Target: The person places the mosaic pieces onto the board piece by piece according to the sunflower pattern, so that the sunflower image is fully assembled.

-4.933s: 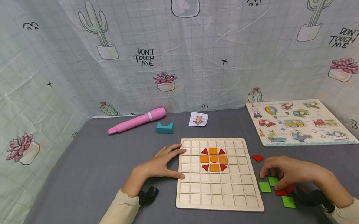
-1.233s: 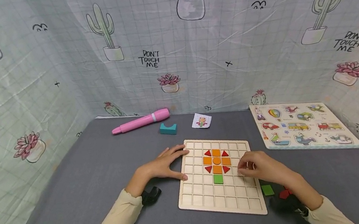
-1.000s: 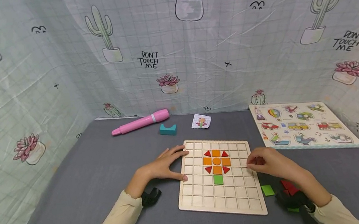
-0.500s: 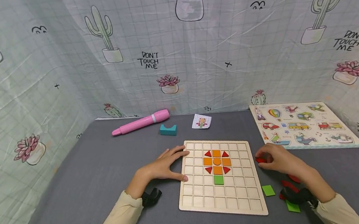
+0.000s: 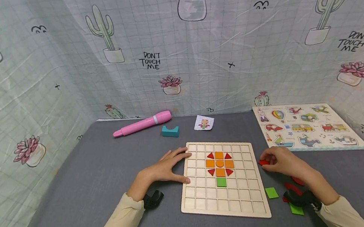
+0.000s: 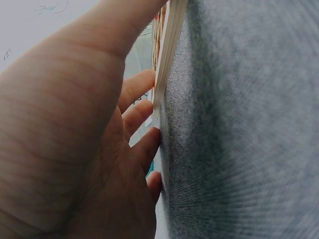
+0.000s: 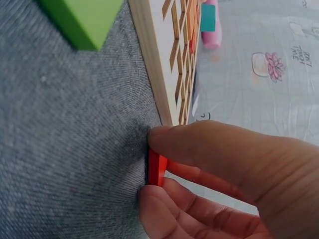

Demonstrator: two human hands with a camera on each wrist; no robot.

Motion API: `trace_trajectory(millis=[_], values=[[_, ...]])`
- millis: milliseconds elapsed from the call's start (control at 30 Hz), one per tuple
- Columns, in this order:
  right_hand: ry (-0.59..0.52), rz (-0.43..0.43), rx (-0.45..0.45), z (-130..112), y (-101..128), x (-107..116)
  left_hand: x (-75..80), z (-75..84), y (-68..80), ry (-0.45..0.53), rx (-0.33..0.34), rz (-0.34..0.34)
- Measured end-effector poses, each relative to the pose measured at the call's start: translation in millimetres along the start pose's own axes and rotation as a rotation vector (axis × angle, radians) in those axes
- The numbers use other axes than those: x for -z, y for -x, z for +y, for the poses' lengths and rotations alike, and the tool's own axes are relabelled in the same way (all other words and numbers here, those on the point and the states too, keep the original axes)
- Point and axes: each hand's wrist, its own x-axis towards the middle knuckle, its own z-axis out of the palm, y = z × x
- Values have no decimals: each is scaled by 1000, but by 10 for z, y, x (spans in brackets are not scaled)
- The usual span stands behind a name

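Note:
A wooden grid board (image 5: 204, 201) carries orange square tiles (image 5: 221, 172) round an orange disc (image 5: 220, 163), with red triangles (image 5: 229, 171) at the corners and a green square tile (image 5: 221, 182) below. My left hand (image 5: 165, 169) has its fingers spread, thumb and fingertips resting at the board's left edge. Just off the right edge, my right hand (image 5: 281, 160) pinches a red tile (image 7: 157, 167) between thumb and fingers, low over the grey cloth. Part of that tile is hidden by the fingers.
Near the right wrist lie green squares (image 5: 271, 193) and red pieces (image 5: 298, 180), partly covered by the wrist camera. Behind the board are a pink pen-shaped object (image 5: 142, 124), a teal block (image 5: 170, 131) and a pattern card (image 5: 204, 122). A picture puzzle board (image 5: 309, 126) lies back right.
The green square has come onto the board since the earliest frame. My right hand has since left the board, moving right to the red tile, and pinches it. The left hand stays.

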Motion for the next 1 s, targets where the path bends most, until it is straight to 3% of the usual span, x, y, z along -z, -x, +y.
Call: trace_trajectory(millis=[467, 1000], values=[[-32, -10, 3, -124, 24, 24, 6, 9, 6, -4, -2, -3], [-173, -71, 128, -471, -24, -121, 0, 7, -3, 3, -2, -2]])
